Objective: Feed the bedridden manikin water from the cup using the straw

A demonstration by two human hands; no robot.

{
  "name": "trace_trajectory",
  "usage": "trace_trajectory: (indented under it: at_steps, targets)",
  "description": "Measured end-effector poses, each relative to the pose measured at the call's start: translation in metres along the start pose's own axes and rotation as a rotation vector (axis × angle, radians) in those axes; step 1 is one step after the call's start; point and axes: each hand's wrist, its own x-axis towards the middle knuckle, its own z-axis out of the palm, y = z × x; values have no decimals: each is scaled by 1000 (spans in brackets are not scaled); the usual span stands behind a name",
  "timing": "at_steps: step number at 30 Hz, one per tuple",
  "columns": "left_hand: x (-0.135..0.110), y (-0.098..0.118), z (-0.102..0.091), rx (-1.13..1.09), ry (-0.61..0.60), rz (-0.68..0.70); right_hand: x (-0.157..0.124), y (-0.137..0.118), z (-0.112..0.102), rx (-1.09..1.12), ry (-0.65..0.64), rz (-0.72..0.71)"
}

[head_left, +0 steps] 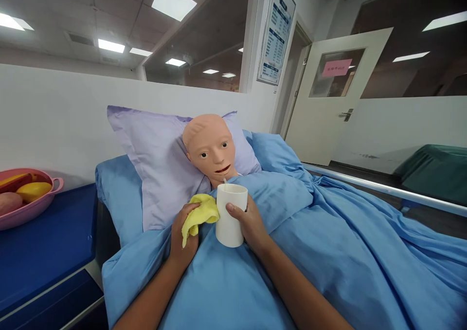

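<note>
A white cup (229,223) is tilted slightly just below the chin of a manikin (209,142), with my right hand (251,223) wrapped round its right side, thumb in front. Out of the cup's top a thin pale straw (225,180) points toward the manikin's slightly parted mouth; whether it touches the lips I cannot tell. My left hand (184,237) holds a crumpled yellow cloth (201,213) close to the cup's left side. The manikin's head rests on a lilac pillow (156,164), and a blue quilt (310,252) covers the body.
Left of the bed stands a blue bedside cabinet (47,252) bearing a pink basket (40,206) of fruit. A pale bed rail (386,190) runs along the far right side. Behind, a door (310,120) stands ajar beside a wall poster (276,33).
</note>
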Motion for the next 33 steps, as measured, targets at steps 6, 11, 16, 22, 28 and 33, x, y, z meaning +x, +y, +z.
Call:
trace_trajectory:
  at_steps: [6,11,16,22,28,33]
  targets:
    - [-1,-2,0,-21,-11,0,0,1,-1,0,-2,11]
    - [-3,-3,0,-25,-14,3,0,1,0,7,-9,-2]
    - [-1,-1,1,-13,-23,20,0,-1,2,9,-3,-4]
    - [1,2,1,12,-22,8,0,-1,2,10,15,9]
    - [1,2,0,13,-19,5,-1,-2,2,5,12,7]
    - [2,4,0,15,-9,10,0,1,1,0,16,5]
